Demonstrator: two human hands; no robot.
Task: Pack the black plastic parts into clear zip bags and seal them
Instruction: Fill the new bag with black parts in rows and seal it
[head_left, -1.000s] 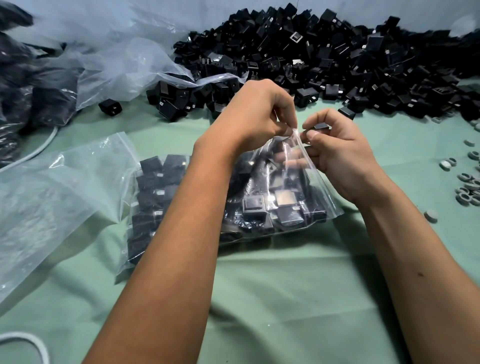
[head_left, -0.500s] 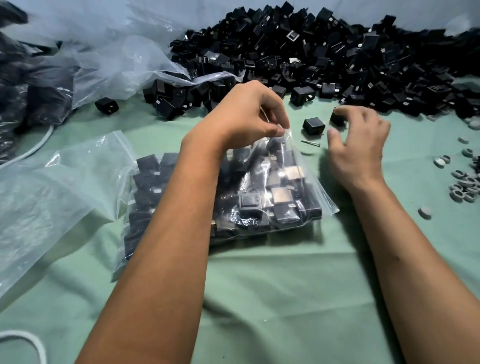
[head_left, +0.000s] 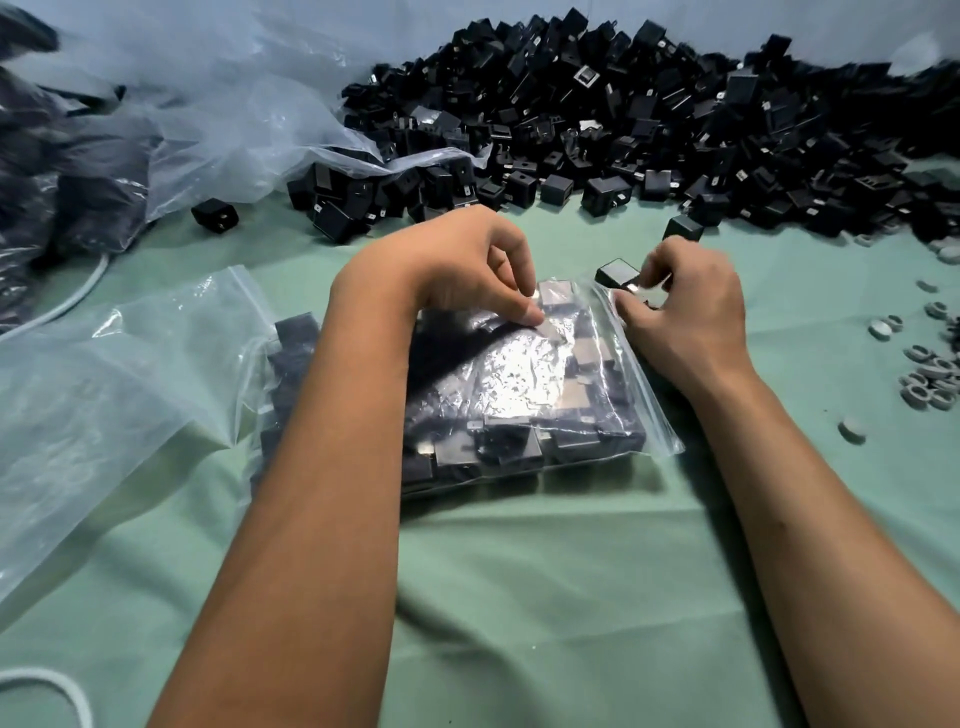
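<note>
Green cloth (head_left: 519, 597) covers the table. At far left lies an empty clear bag (head_left: 93, 395), with a white cord (head_left: 78, 291) behind it. In the middle sits a clear zip bag (head_left: 519, 395) stuffed with black plastic parts, flat on the cloth. The left hand (head_left: 467, 265) pinches the bag's top film between thumb and forefinger. Just beside the bag's open right edge, the right hand (head_left: 680, 306) has its fingers curled round a loose black part (head_left: 615, 273). A big heap of black parts (head_left: 649, 130) runs along the back, and small grey rings (head_left: 930, 379) lie scattered at far right.
</note>
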